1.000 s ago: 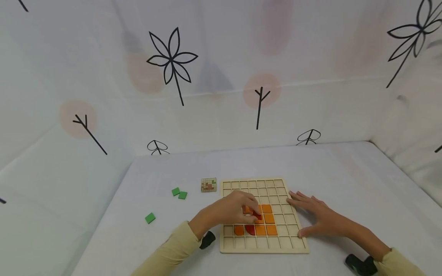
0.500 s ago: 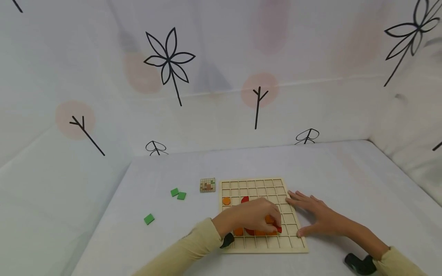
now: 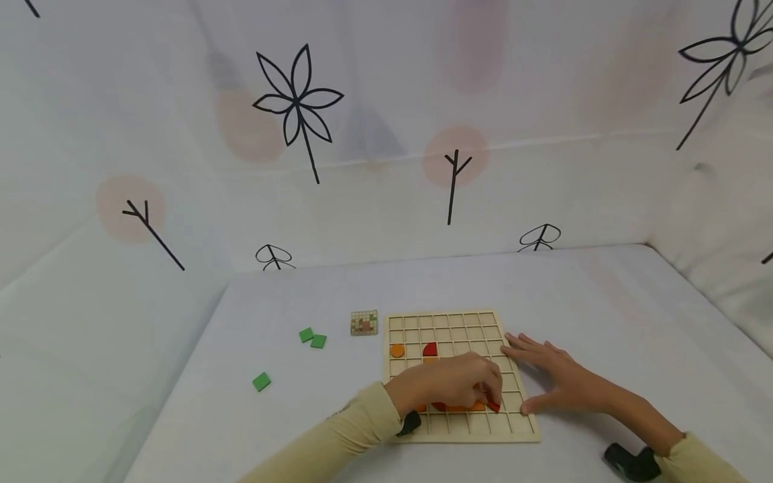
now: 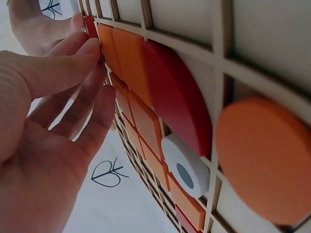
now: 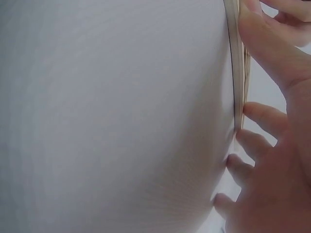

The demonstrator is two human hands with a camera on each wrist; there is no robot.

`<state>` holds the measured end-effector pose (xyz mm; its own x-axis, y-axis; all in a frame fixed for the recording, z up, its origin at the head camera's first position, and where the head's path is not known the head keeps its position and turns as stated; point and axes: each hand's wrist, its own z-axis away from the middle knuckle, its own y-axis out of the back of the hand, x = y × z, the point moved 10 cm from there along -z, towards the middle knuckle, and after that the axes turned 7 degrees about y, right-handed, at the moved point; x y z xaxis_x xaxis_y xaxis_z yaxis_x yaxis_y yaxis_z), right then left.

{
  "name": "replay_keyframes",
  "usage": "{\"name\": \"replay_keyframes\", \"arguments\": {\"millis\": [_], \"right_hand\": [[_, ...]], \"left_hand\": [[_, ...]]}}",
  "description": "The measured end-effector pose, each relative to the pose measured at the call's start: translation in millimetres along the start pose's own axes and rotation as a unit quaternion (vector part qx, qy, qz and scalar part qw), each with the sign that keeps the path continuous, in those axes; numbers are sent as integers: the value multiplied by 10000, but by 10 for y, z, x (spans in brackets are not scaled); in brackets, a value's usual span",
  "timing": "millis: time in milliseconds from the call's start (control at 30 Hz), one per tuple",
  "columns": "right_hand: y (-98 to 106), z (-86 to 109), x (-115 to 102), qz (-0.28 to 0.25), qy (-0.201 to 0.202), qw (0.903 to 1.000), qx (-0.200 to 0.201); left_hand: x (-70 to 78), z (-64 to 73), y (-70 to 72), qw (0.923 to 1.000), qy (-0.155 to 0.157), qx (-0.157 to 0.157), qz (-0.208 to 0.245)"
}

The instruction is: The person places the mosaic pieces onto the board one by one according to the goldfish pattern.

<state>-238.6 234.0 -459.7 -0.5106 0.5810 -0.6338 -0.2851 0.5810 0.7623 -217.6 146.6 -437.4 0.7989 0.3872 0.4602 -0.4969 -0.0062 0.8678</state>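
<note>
Head view: your left hand (image 3: 449,384) pinches a small red tile (image 3: 493,405) at the lower right of the wooden grid board (image 3: 461,436), low in the frame's centre. Your right hand (image 3: 555,379) lies spread and flat on the board's right edge. Smooth orange squares (image 4: 131,58), a red half-disc (image 4: 177,97), an orange disc (image 4: 265,155) and a white ring piece (image 4: 184,170) fill cells. Three green squares (image 3: 261,381) lie left on the white worktop (image 3: 604,302). No writing is readable.
</note>
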Motion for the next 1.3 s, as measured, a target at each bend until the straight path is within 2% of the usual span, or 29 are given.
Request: {"name": "replay_keyframes", "arguments": {"millis": [100,333,667,933,1200,1300], "right_hand": [[3,2,-13,-21,60,10000,14],[13,2,-32,-95,47,9999,31],[6,4,-20,-69,-1,10000,11],[9,14,-18,-102,42,9999,44],[23,7,-48,-53,163,9998,102],[33,10,-56,-49,156,9998,77]], "left_hand": [[8,0,1,9999,-18,115,-88],[88,-13,42,9989,-321,338,-79],[113,-44,22,9986,-106,388,-357],[83,-19,24,9999,62,120,-91],[86,21,45,9978,32,522,-411],[81,18,57,9975,37,613,-341]]}}
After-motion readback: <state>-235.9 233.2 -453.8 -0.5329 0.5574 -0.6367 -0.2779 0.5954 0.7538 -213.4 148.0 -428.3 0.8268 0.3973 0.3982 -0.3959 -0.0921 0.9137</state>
